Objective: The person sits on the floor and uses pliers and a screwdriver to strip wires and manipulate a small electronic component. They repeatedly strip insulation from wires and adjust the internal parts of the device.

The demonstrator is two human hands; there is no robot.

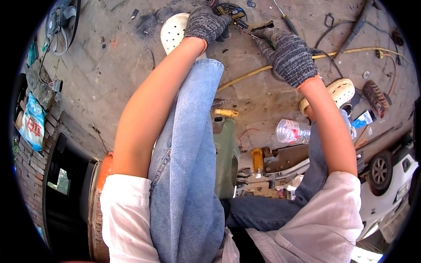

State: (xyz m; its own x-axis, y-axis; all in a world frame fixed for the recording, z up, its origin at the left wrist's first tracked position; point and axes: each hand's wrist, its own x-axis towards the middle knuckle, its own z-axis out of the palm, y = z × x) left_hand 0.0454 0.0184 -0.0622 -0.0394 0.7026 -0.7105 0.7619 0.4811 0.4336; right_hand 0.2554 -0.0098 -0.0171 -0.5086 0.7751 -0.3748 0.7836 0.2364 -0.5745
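Note:
Both my hands wear grey knit gloves with orange cuffs. My left hand [205, 24] is closed over a small dark part with yellow and black wires [231, 13] on the concrete ground. My right hand [287, 55] pinches a thin tool or wire end [252, 35] pointing at that same part. My knees in blue jeans frame the spot, and my white shoes [173, 30] rest beside it.
A long screwdriver [285, 17] lies past the part. A yellow hose [351, 51] and black cables cross the ground at right. A clear plastic bottle [291, 131], a green canister [226, 153] and metal parts lie near my legs. A white car [388, 184] stands at right.

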